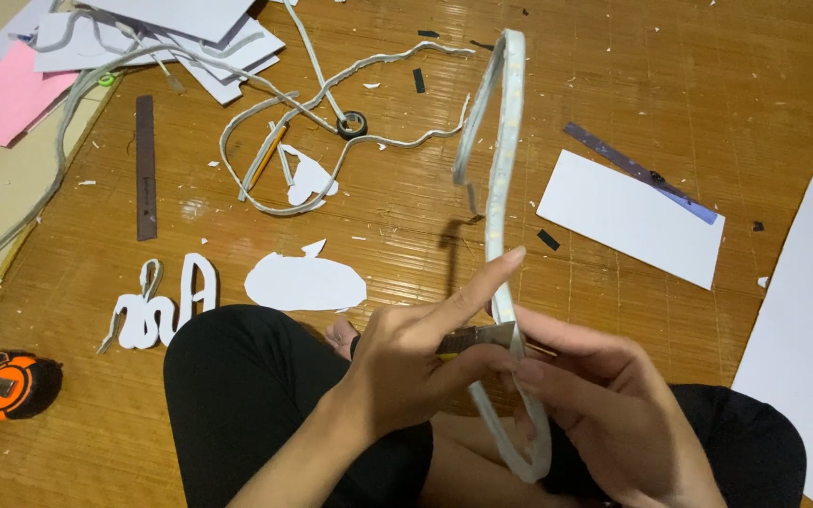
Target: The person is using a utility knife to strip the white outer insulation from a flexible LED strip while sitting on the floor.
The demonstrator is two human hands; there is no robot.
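Bamboo mat (613, 85); left hand (416, 362), right hand (604, 404) pinching white strip (501, 188)

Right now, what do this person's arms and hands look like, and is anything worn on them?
Both arms are bare: no sleeves reach into view on either forearm. The left hand and the right hand are bare too, with no gloves, and no rings, watch or bracelets that I can see. The fingernails are short and look unpainted. The only clothing in view is the black trousers on the legs.

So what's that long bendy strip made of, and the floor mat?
The strip looks like soft, milky plastic or silicone: it curves without creasing and shines a little. The mat looks like woven bamboo or reed, with fine brown parallel slats and a dull sheen.
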